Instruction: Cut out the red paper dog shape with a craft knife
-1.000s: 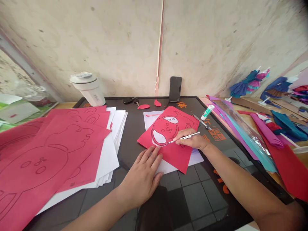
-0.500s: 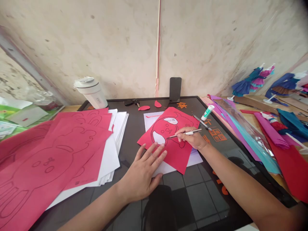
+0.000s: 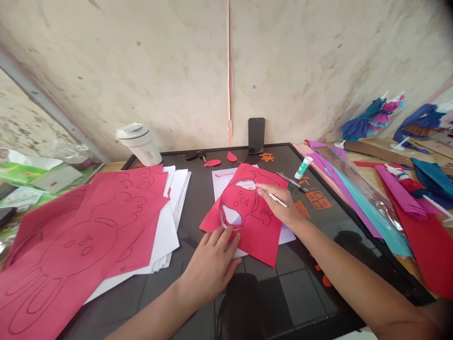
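A sheet of red paper (image 3: 260, 236) with a drawn rabbit lies tilted over white sheets (image 3: 221, 182). Two ear-shaped openings are cut through it, and the lower-left one bulges a little at its edge. My left hand (image 3: 212, 264) rests with its fingertips on the paper's lower-left edge, fingers stretched out and holding nothing. Pinched in my right hand (image 3: 281, 204) is a slim silver craft knife (image 3: 277, 199), its handle pointing down to the right. Its tip is hidden behind my fingers, at the upper ear opening, where printed writing shows from beneath.
Red sheets with rabbit drawings (image 3: 85, 236) cover a white paper stack (image 3: 170, 226) at left. Behind stand a white cup (image 3: 143, 146) and a phone (image 3: 256, 135), with keys (image 3: 196, 155) and red ear cutouts (image 3: 212, 163) between. A pen (image 3: 297, 183), glue stick (image 3: 303, 167) and coloured paper (image 3: 354, 203) lie right.
My right hand has moved the knife from the lower ear opening up to the upper one. My left fingers have drawn back toward the paper's lower edge, and the view has shifted slightly.
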Demonstrator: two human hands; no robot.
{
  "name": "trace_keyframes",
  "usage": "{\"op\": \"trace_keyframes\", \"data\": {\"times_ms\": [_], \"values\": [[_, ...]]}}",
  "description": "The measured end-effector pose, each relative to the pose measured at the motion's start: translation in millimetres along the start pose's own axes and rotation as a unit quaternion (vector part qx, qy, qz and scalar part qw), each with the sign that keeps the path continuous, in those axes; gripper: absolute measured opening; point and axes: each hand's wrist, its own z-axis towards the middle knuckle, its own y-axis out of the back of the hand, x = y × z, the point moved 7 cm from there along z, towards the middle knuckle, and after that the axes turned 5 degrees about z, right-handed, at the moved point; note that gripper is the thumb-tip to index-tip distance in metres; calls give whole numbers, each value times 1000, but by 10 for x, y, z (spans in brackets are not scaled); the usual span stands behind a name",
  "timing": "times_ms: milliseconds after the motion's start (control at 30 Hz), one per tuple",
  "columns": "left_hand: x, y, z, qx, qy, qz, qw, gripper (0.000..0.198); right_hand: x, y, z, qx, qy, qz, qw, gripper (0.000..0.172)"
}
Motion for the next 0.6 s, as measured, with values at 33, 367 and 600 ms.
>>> {"op": "trace_keyframes", "data": {"times_ms": [33, 367, 600], "values": [[-36, 6, -6, -6, 5, 11, 1000, 39, 29, -42, -13, 24, 15, -37, 999, 28], [-170, -22, -31, -3, -112, -33, 993, 46, 66, -378, -179, 216, 101, -189, 953, 35], [-225, -91, -109, -46, -109, -29, 993, 61, 112, -164, -85, 122, 58, -297, 945, 32]]}}
